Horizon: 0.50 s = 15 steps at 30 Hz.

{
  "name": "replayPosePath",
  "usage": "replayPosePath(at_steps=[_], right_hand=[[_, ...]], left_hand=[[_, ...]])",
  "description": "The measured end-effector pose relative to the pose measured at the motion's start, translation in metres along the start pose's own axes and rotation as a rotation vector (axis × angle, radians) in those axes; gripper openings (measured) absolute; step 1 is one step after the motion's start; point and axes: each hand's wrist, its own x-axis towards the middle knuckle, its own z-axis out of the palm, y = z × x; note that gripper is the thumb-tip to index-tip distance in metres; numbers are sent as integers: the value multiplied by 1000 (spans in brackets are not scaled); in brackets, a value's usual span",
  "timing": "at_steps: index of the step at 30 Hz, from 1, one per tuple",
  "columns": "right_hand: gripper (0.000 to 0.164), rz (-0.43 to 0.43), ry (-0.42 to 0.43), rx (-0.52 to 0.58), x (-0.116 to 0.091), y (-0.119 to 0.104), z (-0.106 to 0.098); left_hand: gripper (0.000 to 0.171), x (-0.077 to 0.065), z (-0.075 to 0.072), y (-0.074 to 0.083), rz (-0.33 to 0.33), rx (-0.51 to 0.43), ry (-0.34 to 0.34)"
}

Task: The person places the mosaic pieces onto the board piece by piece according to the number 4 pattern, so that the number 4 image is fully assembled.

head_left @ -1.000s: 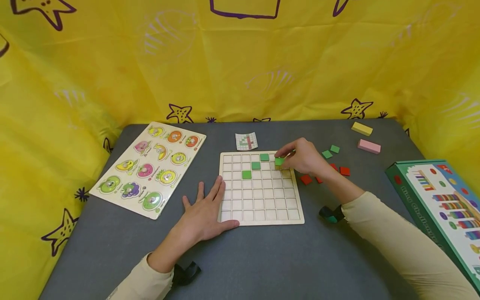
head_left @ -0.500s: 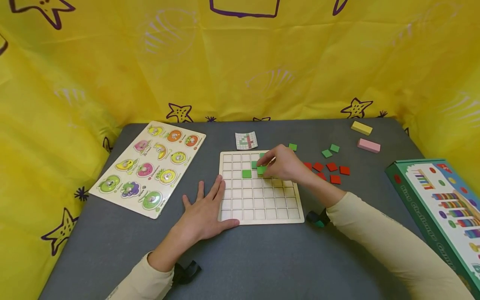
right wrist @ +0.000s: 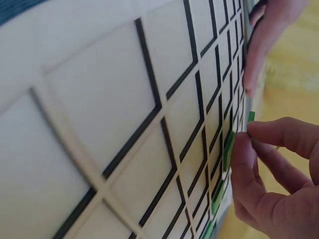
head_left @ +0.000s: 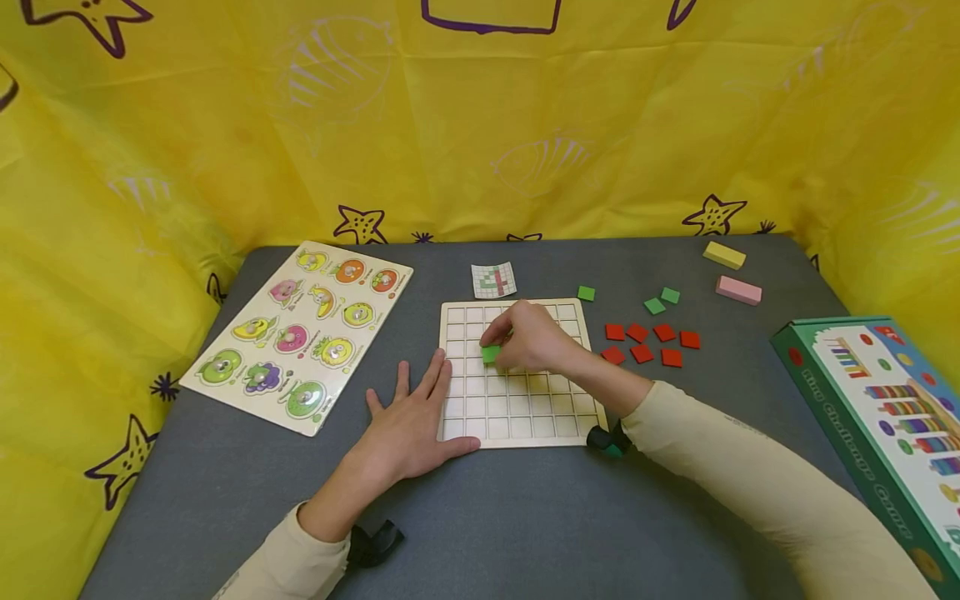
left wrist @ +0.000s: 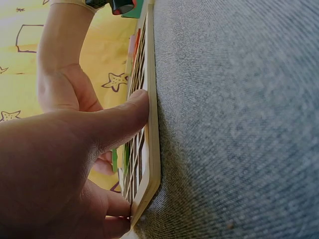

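A pale gridded board lies on the dark table. My left hand is spread at its near left corner, fingers along the left edge and thumb on the front edge. Over the upper left part of the grid, my right hand pinches a green square tile between thumb and fingertips, close above the cells. Other green tiles sit in cells beneath the right hand; that hand hides them in the head view.
Several red tiles and loose green tiles lie right of the board. A small pattern card is behind it. A fruit puzzle lies left; yellow and pink blocks and a game box are right.
My right hand has moved left across the board, carrying the pinched green tile from the upper right to the upper left cells. The left hand has stayed at the corner.
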Motion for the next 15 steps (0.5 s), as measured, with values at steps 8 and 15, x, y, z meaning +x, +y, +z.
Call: replayPosePath(at_steps=[8, 15], right_hand=[[28, -63, -32, -45, 7, -4, 10], [25, -83, -34, -96, 10, -9, 13]], left_hand=[[114, 0, -1, 1, 2, 0, -1], [114, 1, -1, 0, -1, 9, 0]])
